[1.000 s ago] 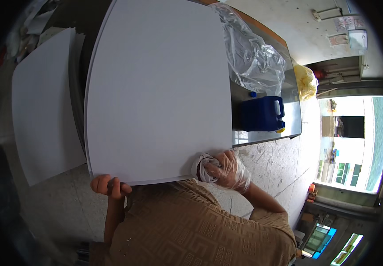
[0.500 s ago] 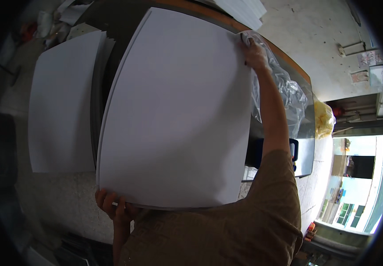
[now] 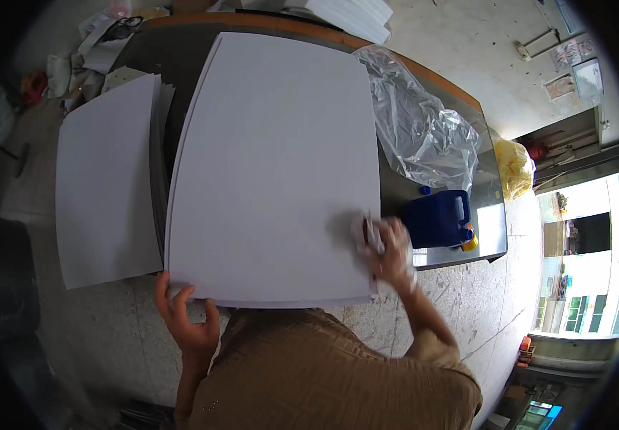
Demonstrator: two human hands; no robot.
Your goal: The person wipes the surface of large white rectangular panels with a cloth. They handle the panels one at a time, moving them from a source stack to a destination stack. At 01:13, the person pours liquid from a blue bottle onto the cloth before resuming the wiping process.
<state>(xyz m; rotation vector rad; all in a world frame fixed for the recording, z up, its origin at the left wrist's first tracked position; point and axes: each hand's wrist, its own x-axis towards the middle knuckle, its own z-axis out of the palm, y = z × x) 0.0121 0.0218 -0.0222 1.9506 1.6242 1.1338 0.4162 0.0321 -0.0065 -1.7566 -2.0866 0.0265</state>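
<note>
R grip w/ wad, nr jug

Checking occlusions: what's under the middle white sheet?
The sheet looks doubled along its left edge; the table shows past both sides. Whatever else lies beneath is covered.

This looks like a workshop: a large dark table with a wooden edge carries big white sheets, crumpled clear plastic and a blue jug. Around it are a worn, stained floor, a scuffed pale wall, a yellow bag and a wide bright opening.
</note>
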